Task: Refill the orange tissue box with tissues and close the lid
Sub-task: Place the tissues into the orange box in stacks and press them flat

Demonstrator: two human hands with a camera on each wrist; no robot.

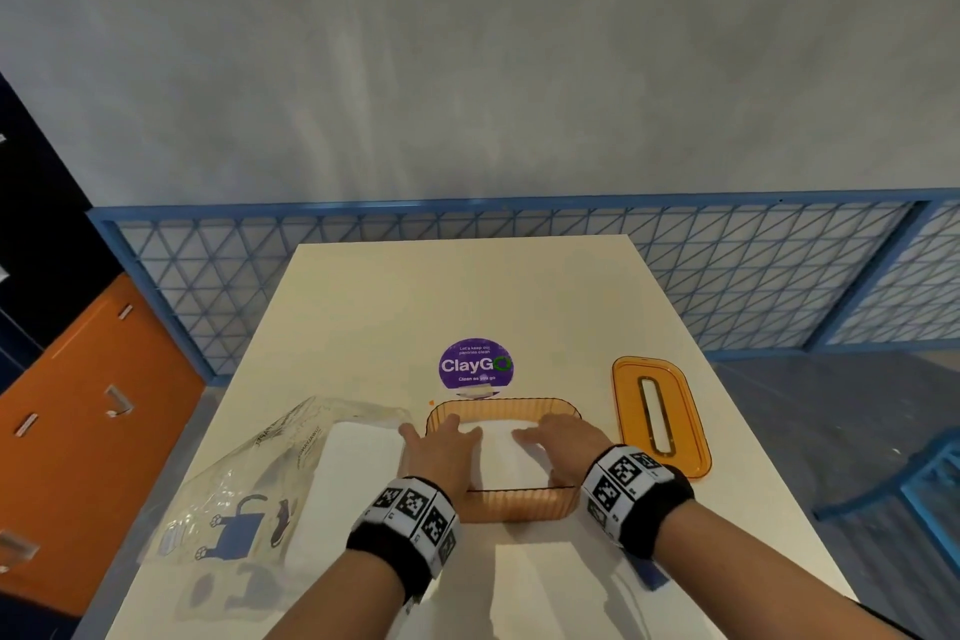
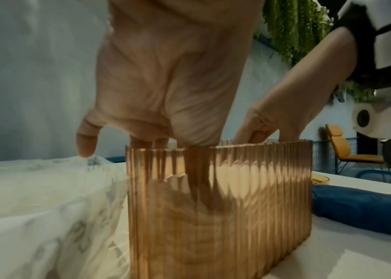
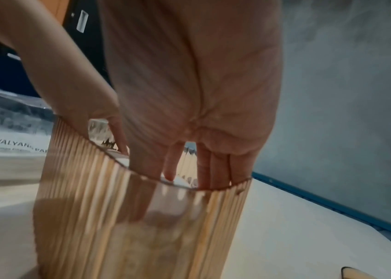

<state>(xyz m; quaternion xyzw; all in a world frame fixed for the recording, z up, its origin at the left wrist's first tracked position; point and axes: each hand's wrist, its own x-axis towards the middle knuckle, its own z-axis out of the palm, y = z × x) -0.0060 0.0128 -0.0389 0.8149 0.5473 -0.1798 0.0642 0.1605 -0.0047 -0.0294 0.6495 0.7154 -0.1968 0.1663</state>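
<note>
Pressing soft, light tissues [image 1: 498, 452] down into the open orange box [image 1: 519, 504] at the worktop's [image 1: 467, 291] near middle, both hands — left hand [image 1: 441, 447], right hand [image 1: 563, 439] — lie flat-fingered, gripping nothing. The stiff slotted lid [image 1: 662, 413], probably best lifted by its edges, waits just right; a crinkly plastic bag [image 1: 249, 478] crowds the left.

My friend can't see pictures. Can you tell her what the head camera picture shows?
Two hands, the left hand and the right hand, press white tissues down into an open, ribbed, see-through orange plastic tissue box on a cream table. The flat orange lid with a slot lies to the right, and a clear plastic tissue bag lies to the left.
</note>
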